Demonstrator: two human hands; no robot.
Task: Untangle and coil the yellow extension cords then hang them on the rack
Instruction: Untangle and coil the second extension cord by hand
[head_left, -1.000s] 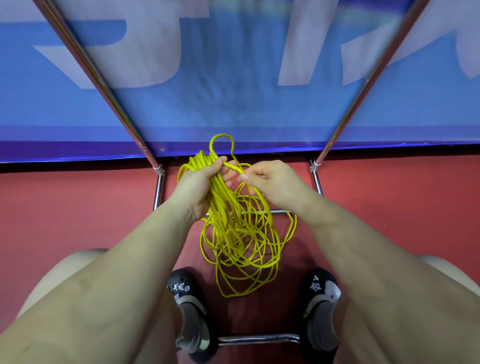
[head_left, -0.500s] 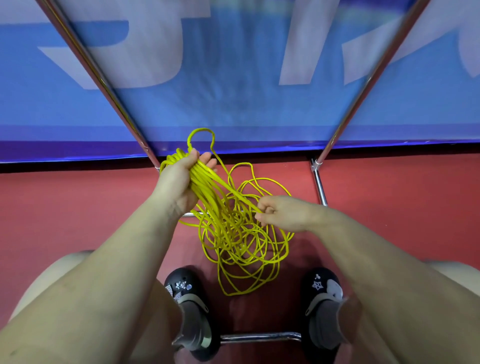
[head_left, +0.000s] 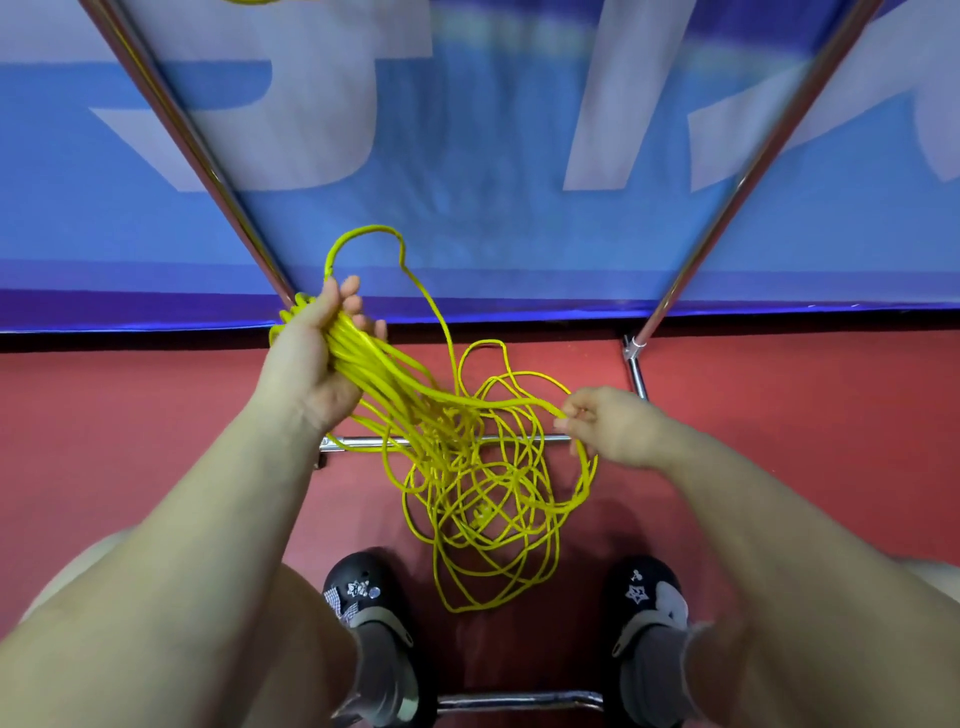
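Two bare hands work a thin, bright yellow extension cord (head_left: 467, 467) in front of the person, seen from above. The left hand (head_left: 311, 358) is raised at the left, palm turned toward the camera, its fingers (head_left: 349, 291) curled loosely round a thick bundle of gathered yellow strands; one loop of cord arcs up above those fingers against the blue and white banner (head_left: 467, 130) behind. From that bundle the strands fan down and to the right into a loose tangle of overlapping loops that hangs low between the two arms, its lowest loops reaching down between the black clog shoes (head_left: 363, 597) over the red floor (head_left: 130, 441). Whether those lowest loops touch the floor I cannot tell. The right hand (head_left: 610, 423) is lower and to the right, slightly blurred, its thumb and fingertips pinching a strand or two that run taut from the left hand's bundle. More loops sag just beneath that hand.

The chrome metal rack frame (head_left: 218, 171) rises in two slanted tubes at left and right, crossing in front of the banner, with a horizontal chrome bar low behind the tangle and another bar at the bottom between the shoes. A scrap of yellow shows at the top edge.
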